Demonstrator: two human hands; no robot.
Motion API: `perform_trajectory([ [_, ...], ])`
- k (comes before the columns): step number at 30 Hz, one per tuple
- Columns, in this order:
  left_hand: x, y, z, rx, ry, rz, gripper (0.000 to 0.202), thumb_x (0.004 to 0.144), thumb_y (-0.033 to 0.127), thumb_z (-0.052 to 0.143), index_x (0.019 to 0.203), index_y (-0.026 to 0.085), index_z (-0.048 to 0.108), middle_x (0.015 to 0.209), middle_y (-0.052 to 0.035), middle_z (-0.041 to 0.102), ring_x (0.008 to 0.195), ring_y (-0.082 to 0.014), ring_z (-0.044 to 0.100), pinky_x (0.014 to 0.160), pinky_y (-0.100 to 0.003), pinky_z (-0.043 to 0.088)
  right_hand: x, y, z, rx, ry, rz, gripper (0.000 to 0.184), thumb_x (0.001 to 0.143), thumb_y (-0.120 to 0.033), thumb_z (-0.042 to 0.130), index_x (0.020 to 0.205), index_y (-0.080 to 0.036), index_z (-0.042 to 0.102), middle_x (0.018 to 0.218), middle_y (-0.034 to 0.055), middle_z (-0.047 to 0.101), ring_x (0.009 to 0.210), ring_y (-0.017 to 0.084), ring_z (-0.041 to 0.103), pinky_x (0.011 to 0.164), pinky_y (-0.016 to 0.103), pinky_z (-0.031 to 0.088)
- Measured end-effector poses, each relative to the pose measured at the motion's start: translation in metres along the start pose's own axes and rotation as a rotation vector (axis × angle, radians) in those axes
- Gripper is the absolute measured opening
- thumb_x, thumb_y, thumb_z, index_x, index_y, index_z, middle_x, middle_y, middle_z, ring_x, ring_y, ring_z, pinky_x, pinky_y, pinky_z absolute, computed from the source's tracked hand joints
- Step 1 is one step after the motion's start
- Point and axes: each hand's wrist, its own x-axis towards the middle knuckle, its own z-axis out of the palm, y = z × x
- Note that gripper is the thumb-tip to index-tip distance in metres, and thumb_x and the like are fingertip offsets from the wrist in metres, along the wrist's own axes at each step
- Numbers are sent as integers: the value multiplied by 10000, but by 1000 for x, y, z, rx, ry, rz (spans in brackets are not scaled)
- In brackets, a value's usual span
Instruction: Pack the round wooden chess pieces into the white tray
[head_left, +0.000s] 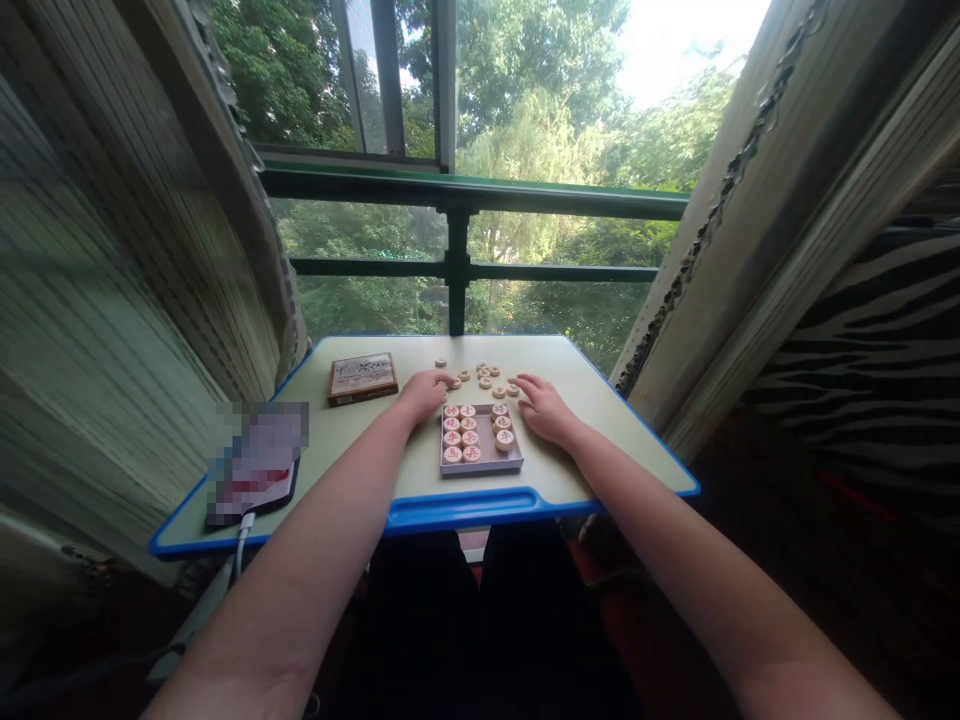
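Note:
A small grey tray (511, 464) lies on a pale table with a blue rim (457, 510). Several round wooden chess pieces with red marks (461, 437) sit in rows inside the tray. More loose pieces (487, 376) are scattered on the table just beyond it. My left hand (424, 392) rests at the tray's far left corner, fingers curled over a loose piece; whether it grips the piece is unclear. My right hand (543, 405) lies at the tray's far right corner, fingers extended toward the loose pieces and touching them.
A brown box lid with printed characters (362, 378) lies at the table's far left. A phone (259, 465) with a white cable (241, 540) sits at the near left corner. Behind the table are a green railing (457, 240), a window and trees. Curtains hang on both sides.

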Motion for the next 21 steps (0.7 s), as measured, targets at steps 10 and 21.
perform_trajectory([
  [10, 0, -3, 0, -97, 24, -67, 338, 710, 109, 484, 964, 169, 699, 1011, -57, 701, 898, -181, 625, 787, -254, 479, 4, 1, 3, 37, -11, -35, 444, 840, -165, 405, 1266, -165, 528, 1338, 104, 489, 1258, 237, 394, 1080, 424, 301],
  [21, -2, -3, 2, -95, 85, -50, 295, 769, 145, 461, 953, 171, 690, 980, -53, 708, 893, -180, 633, 778, -261, 484, 18, -9, -11, -109, -196, -44, 448, 778, -101, 464, 1213, -167, 552, 1279, 95, 542, 1165, 233, 493, 1013, 375, 370],
])
